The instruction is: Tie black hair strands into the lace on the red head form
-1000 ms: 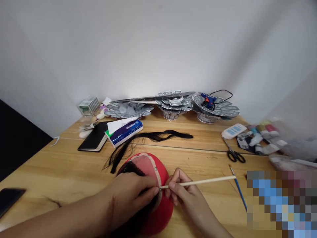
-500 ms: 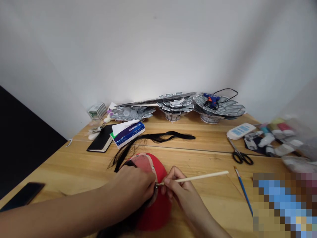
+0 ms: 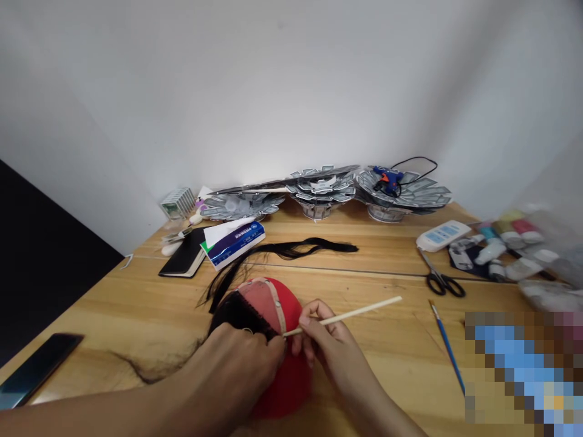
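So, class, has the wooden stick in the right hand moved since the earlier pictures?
Yes. The wooden stick in the right hand has swung left: its free end was right of the tip of the paintbrush, now left of it.

Red dome-shaped wig form [image 3: 294,388], rounded side up. Pink mesh cap [image 3: 257,300] stretched over it, edged by a tan band [image 3: 276,298] with small metal clips. Black hair [image 3: 239,315] sewn in rows on the cap's lower part, with a long loose strand [image 3: 291,247] trailing away across the form's far side. Pale thin wooden stick [image 3: 346,317], tip at the band.
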A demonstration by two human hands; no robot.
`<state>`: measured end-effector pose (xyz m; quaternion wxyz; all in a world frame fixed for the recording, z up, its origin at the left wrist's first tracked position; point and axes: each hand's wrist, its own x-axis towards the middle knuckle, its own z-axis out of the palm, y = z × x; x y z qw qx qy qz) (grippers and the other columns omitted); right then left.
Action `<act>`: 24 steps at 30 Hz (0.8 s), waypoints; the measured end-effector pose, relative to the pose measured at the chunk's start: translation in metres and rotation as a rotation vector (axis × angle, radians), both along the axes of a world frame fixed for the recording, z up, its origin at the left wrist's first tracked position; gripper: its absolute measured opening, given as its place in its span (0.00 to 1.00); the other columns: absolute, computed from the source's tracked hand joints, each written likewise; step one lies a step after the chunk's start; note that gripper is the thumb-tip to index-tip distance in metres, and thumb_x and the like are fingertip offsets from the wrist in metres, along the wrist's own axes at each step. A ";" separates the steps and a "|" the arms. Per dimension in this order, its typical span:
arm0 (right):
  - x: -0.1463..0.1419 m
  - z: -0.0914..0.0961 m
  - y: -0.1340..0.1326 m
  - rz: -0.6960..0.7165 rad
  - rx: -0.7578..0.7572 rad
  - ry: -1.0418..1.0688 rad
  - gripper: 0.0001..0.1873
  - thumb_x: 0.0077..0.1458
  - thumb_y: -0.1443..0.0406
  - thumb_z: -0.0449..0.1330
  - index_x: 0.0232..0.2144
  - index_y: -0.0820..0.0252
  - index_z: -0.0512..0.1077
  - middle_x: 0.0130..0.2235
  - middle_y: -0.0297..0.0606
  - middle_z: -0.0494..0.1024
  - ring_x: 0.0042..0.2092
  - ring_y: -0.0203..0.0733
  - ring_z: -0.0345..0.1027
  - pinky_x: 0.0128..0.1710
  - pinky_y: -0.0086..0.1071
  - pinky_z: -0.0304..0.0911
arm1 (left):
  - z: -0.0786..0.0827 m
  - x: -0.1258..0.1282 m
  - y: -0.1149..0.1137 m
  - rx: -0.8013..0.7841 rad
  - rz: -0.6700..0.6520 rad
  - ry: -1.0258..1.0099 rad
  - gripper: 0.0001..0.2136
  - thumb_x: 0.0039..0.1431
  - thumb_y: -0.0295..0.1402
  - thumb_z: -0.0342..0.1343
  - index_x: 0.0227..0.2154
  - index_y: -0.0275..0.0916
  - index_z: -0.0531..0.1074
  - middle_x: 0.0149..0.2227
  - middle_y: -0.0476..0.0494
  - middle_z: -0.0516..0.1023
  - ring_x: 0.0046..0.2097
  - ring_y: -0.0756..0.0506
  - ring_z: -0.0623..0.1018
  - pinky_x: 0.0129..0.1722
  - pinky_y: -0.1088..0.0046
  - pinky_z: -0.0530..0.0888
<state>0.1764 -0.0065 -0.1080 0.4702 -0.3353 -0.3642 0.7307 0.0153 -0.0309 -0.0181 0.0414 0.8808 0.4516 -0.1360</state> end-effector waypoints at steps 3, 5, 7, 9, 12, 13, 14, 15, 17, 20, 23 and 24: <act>-0.001 -0.002 -0.001 -0.009 -0.005 0.002 0.22 0.52 0.48 0.71 0.28 0.55 0.66 0.19 0.29 0.77 0.18 0.32 0.56 0.23 0.28 0.48 | -0.005 -0.007 -0.010 0.039 -0.069 0.052 0.16 0.49 0.12 0.52 0.33 0.38 0.75 0.27 0.44 0.81 0.24 0.38 0.81 0.19 0.69 0.69; -0.002 -0.002 -0.001 -0.018 -0.006 0.002 0.22 0.52 0.49 0.71 0.28 0.55 0.67 0.19 0.29 0.78 0.18 0.32 0.57 0.23 0.28 0.49 | -0.007 -0.014 -0.017 0.054 -0.127 0.050 0.15 0.53 0.14 0.54 0.35 0.40 0.75 0.31 0.45 0.82 0.28 0.39 0.82 0.21 0.69 0.70; -0.001 -0.002 -0.002 -0.020 -0.009 0.003 0.22 0.52 0.49 0.71 0.28 0.56 0.67 0.20 0.29 0.78 0.19 0.32 0.58 0.24 0.28 0.50 | -0.005 -0.023 -0.023 0.070 -0.215 0.001 0.10 0.59 0.19 0.58 0.36 0.42 0.75 0.38 0.46 0.83 0.33 0.41 0.82 0.24 0.69 0.71; 0.000 -0.001 -0.002 -0.019 -0.014 0.006 0.22 0.52 0.49 0.72 0.28 0.56 0.68 0.20 0.29 0.78 0.20 0.32 0.59 0.25 0.28 0.52 | 0.002 -0.031 -0.025 0.129 -0.311 -0.127 0.05 0.68 0.27 0.56 0.37 0.44 0.75 0.49 0.47 0.83 0.41 0.43 0.82 0.34 0.69 0.75; 0.001 0.000 -0.003 -0.020 -0.029 0.002 0.23 0.50 0.48 0.73 0.28 0.57 0.69 0.20 0.30 0.79 0.21 0.33 0.60 0.26 0.28 0.52 | 0.009 -0.039 -0.021 0.139 -0.374 -0.379 0.11 0.78 0.30 0.47 0.42 0.44 0.74 0.60 0.53 0.79 0.59 0.47 0.77 0.65 0.71 0.63; 0.001 0.000 -0.004 -0.023 -0.034 -0.001 0.24 0.50 0.48 0.73 0.28 0.57 0.69 0.20 0.30 0.78 0.21 0.34 0.61 0.26 0.28 0.53 | 0.008 -0.041 -0.019 0.084 -0.362 -0.450 0.12 0.78 0.29 0.45 0.41 0.43 0.74 0.58 0.54 0.81 0.62 0.50 0.75 0.71 0.71 0.53; 0.001 0.000 -0.005 -0.030 -0.041 -0.004 0.24 0.49 0.48 0.74 0.28 0.57 0.69 0.19 0.30 0.78 0.21 0.34 0.61 0.26 0.28 0.53 | 0.004 -0.043 -0.016 0.003 -0.333 -0.512 0.13 0.78 0.27 0.44 0.40 0.43 0.73 0.53 0.55 0.83 0.61 0.52 0.75 0.74 0.71 0.47; 0.000 0.000 -0.005 -0.039 -0.047 -0.007 0.24 0.50 0.47 0.73 0.28 0.57 0.69 0.19 0.29 0.78 0.21 0.34 0.61 0.27 0.28 0.53 | -0.003 -0.044 -0.014 -0.078 -0.301 -0.572 0.13 0.77 0.25 0.44 0.39 0.42 0.72 0.47 0.54 0.84 0.57 0.53 0.78 0.74 0.71 0.47; -0.001 -0.001 -0.008 -0.061 -0.061 -0.015 0.24 0.50 0.48 0.73 0.28 0.56 0.68 0.20 0.29 0.78 0.21 0.33 0.61 0.27 0.28 0.53 | -0.022 -0.044 -0.009 -0.135 -0.236 -0.694 0.13 0.74 0.23 0.45 0.36 0.41 0.71 0.38 0.53 0.82 0.44 0.53 0.81 0.70 0.72 0.60; -0.002 -0.001 -0.011 -0.089 -0.084 -0.025 0.20 0.53 0.52 0.72 0.29 0.57 0.68 0.22 0.30 0.79 0.22 0.33 0.61 0.27 0.28 0.52 | -0.050 -0.043 -0.007 0.027 -0.212 -0.828 0.13 0.72 0.26 0.44 0.31 0.42 0.68 0.30 0.50 0.78 0.34 0.49 0.79 0.60 0.69 0.75; -0.002 0.001 -0.014 -0.121 -0.103 -0.016 0.18 0.53 0.55 0.73 0.28 0.57 0.69 0.22 0.29 0.78 0.23 0.34 0.61 0.27 0.28 0.52 | -0.052 -0.042 -0.008 0.048 -0.194 -0.832 0.13 0.70 0.23 0.43 0.33 0.42 0.69 0.31 0.50 0.79 0.35 0.50 0.80 0.60 0.71 0.75; -0.001 0.001 -0.014 -0.131 -0.108 -0.017 0.18 0.51 0.56 0.73 0.27 0.56 0.69 0.22 0.28 0.77 0.23 0.34 0.61 0.27 0.28 0.52 | -0.047 -0.043 -0.009 0.033 -0.178 -0.820 0.12 0.69 0.21 0.44 0.36 0.41 0.70 0.33 0.50 0.80 0.37 0.50 0.80 0.59 0.74 0.75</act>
